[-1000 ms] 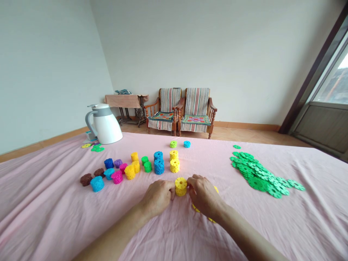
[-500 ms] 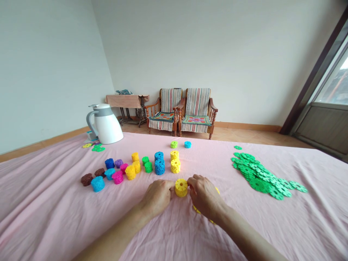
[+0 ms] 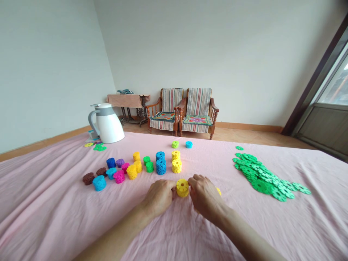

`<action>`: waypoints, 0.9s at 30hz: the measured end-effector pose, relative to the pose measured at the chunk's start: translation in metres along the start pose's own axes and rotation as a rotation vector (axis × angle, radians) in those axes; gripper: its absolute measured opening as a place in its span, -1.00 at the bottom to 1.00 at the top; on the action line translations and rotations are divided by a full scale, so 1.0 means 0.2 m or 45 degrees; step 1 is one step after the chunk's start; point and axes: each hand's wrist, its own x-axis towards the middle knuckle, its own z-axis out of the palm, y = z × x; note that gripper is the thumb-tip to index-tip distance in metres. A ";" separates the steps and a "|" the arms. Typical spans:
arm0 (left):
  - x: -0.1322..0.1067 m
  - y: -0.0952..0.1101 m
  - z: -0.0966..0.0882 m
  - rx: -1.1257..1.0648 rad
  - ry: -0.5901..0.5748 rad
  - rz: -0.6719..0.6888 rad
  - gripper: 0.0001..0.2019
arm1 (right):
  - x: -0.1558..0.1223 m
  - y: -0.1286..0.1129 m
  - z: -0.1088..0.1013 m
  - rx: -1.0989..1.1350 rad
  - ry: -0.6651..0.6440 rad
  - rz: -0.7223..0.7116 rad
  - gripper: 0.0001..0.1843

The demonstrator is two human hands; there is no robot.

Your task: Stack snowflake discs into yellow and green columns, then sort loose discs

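L grip & R grip are both closed on the yellow disc stack, fingertips pinching it from 9 and 3 o'clock. The stack sits on the pink-clothed counter, centre, right in front of me. Under R grip peek loose yellow discs. Near, at 11–12 o'clock: coloured stacks. At 2 o'clock, well apart: green disc pile. Far at 10: white jug.

Pale walls, two striped wooden armchairs, a small side table, window at right.
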 end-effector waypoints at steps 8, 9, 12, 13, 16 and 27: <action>0.00 -0.02 0.01 -0.019 -0.022 -0.021 -0.79 | 0.00 0.01 -0.06 0.011 -0.041 0.004 -0.73; 0.00 -0.03 0.01 -0.008 -0.028 -0.035 -0.79 | -0.01 0.04 -0.08 0.037 -0.051 0.020 -0.71; 0.00 -0.04 -0.01 0.047 -0.044 -0.073 -0.77 | -0.04 0.16 -0.16 0.147 -0.132 0.077 -0.67; 0.00 -0.05 -0.01 0.063 -0.048 -0.080 -0.76 | -0.06 0.21 -0.18 0.193 -0.183 0.079 -0.67; 0.01 -0.05 -0.03 0.070 -0.051 -0.092 -0.76 | -0.11 0.34 -0.22 0.312 -0.341 0.035 -0.65; 0.01 -0.05 -0.03 -0.002 -0.045 -0.131 -0.75 | -0.14 0.41 -0.19 0.414 -0.363 0.041 -0.67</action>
